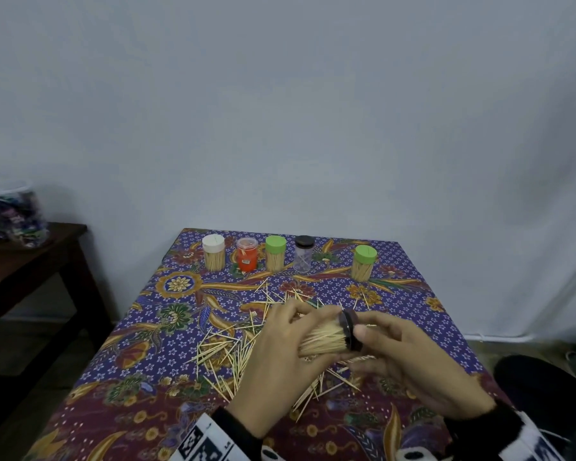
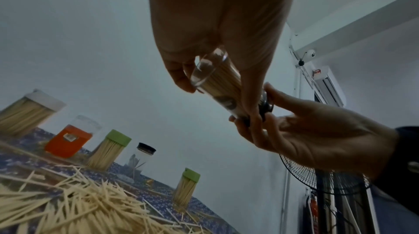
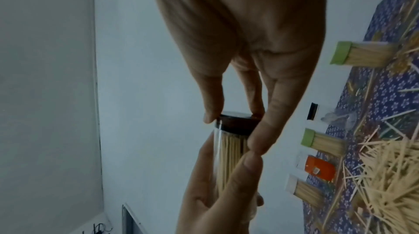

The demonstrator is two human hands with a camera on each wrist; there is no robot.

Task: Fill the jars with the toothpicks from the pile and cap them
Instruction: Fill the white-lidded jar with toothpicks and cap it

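Note:
A clear jar (image 1: 323, 341) packed with toothpicks lies sideways in the air above the toothpick pile (image 1: 233, 354). My left hand (image 1: 280, 357) wraps round the jar's body (image 2: 215, 80). My right hand (image 1: 396, 354) pinches the dark cap (image 1: 350, 331) on the jar's mouth, thumb and fingers on the cap's rim (image 3: 235, 123). At the back of the table stand a white-capped jar (image 1: 213, 252), an orange jar (image 1: 246, 254), two green-capped jars (image 1: 275, 253) (image 1: 363, 262), and a black-capped, nearly empty clear jar (image 1: 303, 253).
The table wears a purple patterned cloth (image 1: 147, 327) and backs onto a pale wall. A dark wooden side table (image 1: 30, 261) with a plastic container (image 1: 10, 214) stands to the left. A standing fan (image 2: 328, 180) shows at the right.

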